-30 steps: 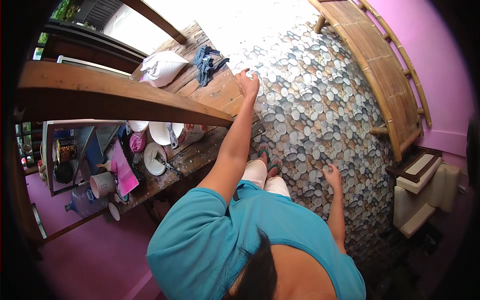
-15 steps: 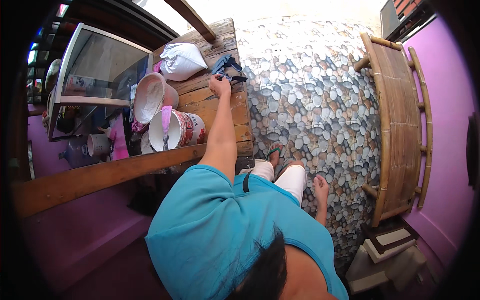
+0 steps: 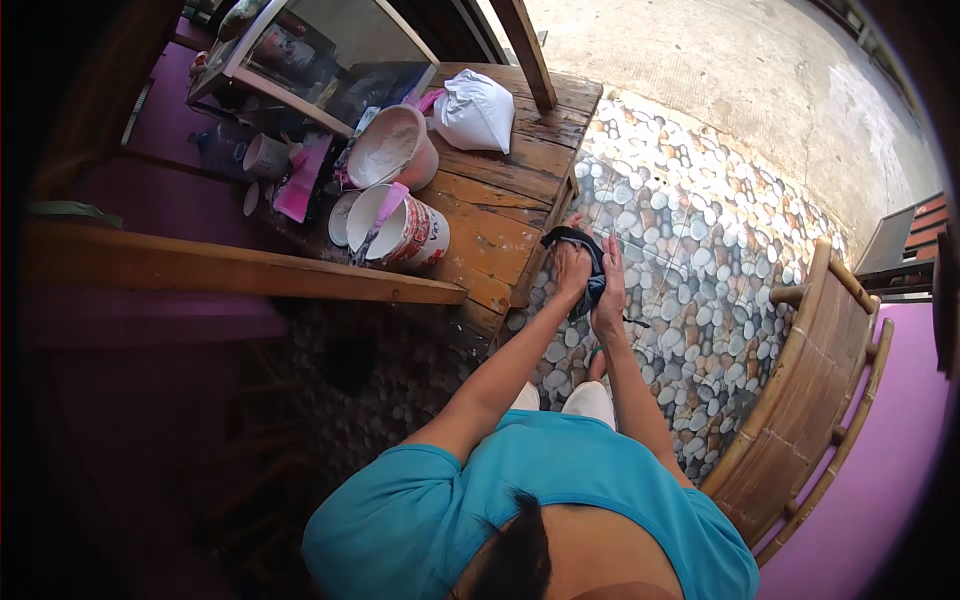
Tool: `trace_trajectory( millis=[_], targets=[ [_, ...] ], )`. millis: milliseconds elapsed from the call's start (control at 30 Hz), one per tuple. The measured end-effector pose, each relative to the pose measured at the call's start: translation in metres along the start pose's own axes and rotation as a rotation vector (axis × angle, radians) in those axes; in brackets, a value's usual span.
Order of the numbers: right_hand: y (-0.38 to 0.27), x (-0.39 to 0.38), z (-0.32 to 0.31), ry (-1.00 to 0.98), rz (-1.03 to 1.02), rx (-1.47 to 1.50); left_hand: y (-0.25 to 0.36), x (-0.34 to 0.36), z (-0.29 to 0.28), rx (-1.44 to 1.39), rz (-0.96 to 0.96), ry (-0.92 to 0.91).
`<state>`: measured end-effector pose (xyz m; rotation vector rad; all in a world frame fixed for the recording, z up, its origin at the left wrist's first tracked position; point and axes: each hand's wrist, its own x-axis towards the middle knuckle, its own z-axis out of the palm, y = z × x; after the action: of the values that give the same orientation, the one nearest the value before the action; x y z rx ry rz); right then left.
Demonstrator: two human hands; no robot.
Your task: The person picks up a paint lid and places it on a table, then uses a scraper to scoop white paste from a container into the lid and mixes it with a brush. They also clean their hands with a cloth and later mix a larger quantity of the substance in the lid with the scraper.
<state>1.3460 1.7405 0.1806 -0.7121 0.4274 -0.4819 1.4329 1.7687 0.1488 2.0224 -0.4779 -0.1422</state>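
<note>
A dark blue cloth (image 3: 590, 283) with thin strap-like ends is pressed between my two hands, over the floor just off the table's right edge. My left hand (image 3: 572, 268) lies against its left side, with part of the cloth passing across the fingers. Along the other side, my right hand (image 3: 609, 290) holds it with the fingers stretched out and close together. One thin dark end hangs out below my right hand. The inner sides of both hands are hidden by the cloth.
On the wooden table (image 3: 480, 205) stand a white bucket (image 3: 432, 238) with a pink-handled tool, a pink tub (image 3: 425, 160) of white powder and a white sack (image 3: 474, 112). A glass case (image 3: 350, 50) is behind them. A bamboo bench (image 3: 790, 420) stands right on the pebble-patterned floor (image 3: 690, 290).
My left hand has lifted the cloth off the table and brought it right. My right hand has come up from my side to meet it. The view has turned.
</note>
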Motion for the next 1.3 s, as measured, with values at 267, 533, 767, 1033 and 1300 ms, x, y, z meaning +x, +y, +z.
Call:
trace_trajectory(
  millis=[267,533,767,1033,1300],
  targets=[
    [-0.020,0.059,-0.041,-0.134,-0.255,-0.844,0.038,-0.033,0.009,-1.155,-0.659,-0.444],
    [-0.014,0.039,-0.006,0.175,-0.368,-0.842,0.044,-0.008,-0.018,-1.326,-0.472,-0.458],
    [-0.017,0.084,-0.012,0.121,-0.102,-0.511,0.018,-0.013,-0.020,-2.077,-0.671,-0.340],
    [-0.076,0.072,0.015,-0.160,0.255,-0.065,-0.024,-0.023,-0.066,-1.867,-0.659,-0.479],
    [-0.001,0.045,0.019,-0.285,-0.321,-1.457,0.004,-0.029,-0.037,-1.436,-0.569,-0.285]
  ],
)
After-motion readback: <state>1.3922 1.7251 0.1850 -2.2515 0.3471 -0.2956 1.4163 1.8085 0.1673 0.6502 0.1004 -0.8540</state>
